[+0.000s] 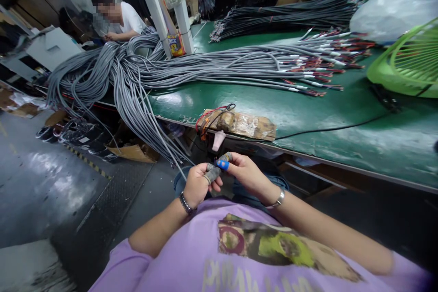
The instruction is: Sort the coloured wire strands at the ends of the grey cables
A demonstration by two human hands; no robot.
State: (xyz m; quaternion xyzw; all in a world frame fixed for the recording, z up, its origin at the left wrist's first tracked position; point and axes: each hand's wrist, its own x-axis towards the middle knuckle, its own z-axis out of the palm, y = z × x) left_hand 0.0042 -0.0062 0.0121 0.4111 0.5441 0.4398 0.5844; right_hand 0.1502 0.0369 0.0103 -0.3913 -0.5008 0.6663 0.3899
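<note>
My left hand [198, 184] is closed round the end of a grey cable [181, 172], which runs down to it from the hanging bundle. Grey finger covers wrap its thumb and finger. Against it, my right hand [248, 172] pinches at the same cable end, with a blue cover on the thumb and a grey one on a finger. The dark wire tips between the fingers are mostly hidden. Just beyond both hands, a wooden board [255, 125] with a brownish lump, tape and red and black leads lies at the bench edge, a pale pink piece [218, 140] beside it.
Long grey cables [205, 66] with stripped ends lie across the green bench [328, 121] and droop over its left edge. Behind are black cables [290, 16]. At right stand a green fan [407, 61] and a plastic bag [397, 7]. A person [128, 18] sits at back left.
</note>
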